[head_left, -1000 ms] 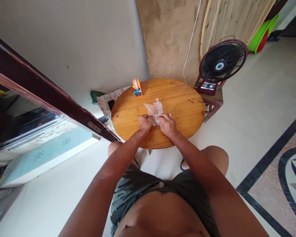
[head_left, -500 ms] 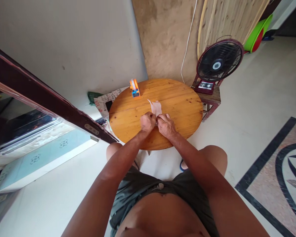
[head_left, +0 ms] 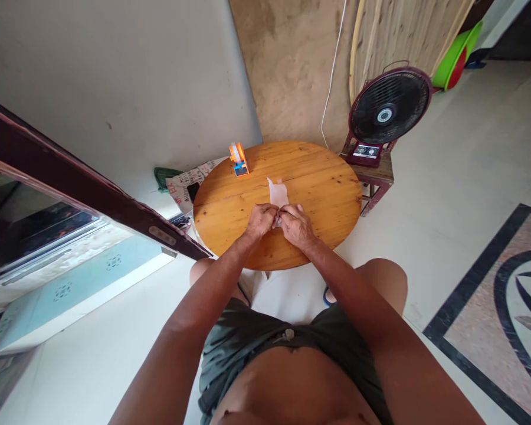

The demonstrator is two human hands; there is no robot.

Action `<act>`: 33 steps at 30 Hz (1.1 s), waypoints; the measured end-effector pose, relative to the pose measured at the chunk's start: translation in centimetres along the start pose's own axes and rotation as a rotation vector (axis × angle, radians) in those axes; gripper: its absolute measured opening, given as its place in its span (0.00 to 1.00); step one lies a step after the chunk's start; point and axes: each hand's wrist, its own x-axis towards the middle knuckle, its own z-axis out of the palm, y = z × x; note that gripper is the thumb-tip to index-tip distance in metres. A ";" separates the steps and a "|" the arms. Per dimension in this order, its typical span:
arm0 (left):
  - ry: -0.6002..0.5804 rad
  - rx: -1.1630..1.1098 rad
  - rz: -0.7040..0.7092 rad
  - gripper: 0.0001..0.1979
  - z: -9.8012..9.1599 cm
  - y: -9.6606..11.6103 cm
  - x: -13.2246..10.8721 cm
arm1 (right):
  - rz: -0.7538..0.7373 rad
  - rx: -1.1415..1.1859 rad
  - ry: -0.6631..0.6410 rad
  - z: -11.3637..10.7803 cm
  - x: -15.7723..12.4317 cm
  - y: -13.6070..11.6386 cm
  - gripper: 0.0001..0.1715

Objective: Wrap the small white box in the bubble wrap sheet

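Observation:
Both hands meet over the near half of a round wooden table (head_left: pixel 230 200). A thin, pale pink sheet (head_left: pixel 278 193), like tissue or a small plastic bag, extends beyond my fingertips with a ragged far edge. My left hand (head_left: pixel 262 219) pinches its near part, fingers curled. Close against it, my right hand (head_left: pixel 295 224) grips the same part with bent fingers. Some of the sheet shows below the fingertips; the rest of the pinched part is hidden. At the table's far left stands an orange and blue tape dispenser (head_left: pixel 239 159).
A black and maroon fan (head_left: pixel 384 115) stands on a small wooden stool (head_left: pixel 380 171) right of the table. A white cord (head_left: pixel 333 77) hangs behind. On the left are a dark door frame (head_left: pixel 92 183) and a printed sack (head_left: pixel 177 188). My knees flank the table's near edge.
My hands have shifted slightly, the left turning so that its fingers point more toward the right hand. The pink sheet lies flatter and straighter. The camera view has moved a little.

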 end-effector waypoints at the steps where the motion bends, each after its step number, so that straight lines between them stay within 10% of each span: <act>1: -0.019 -0.025 -0.017 0.13 0.0 -0.1 0.0 | 0.004 0.008 0.004 0.0 0.0 0.0 0.14; 17: 0.264 0.497 0.388 0.17 2.0 -3.8 -1.8 | 0.270 0.328 -0.096 -0.8 1.8 2.4 0.19; 33: 0.150 0.471 0.672 0.14 1.3 -4.7 -0.4 | 0.505 0.373 -0.236 0.3 5.6 3.6 0.33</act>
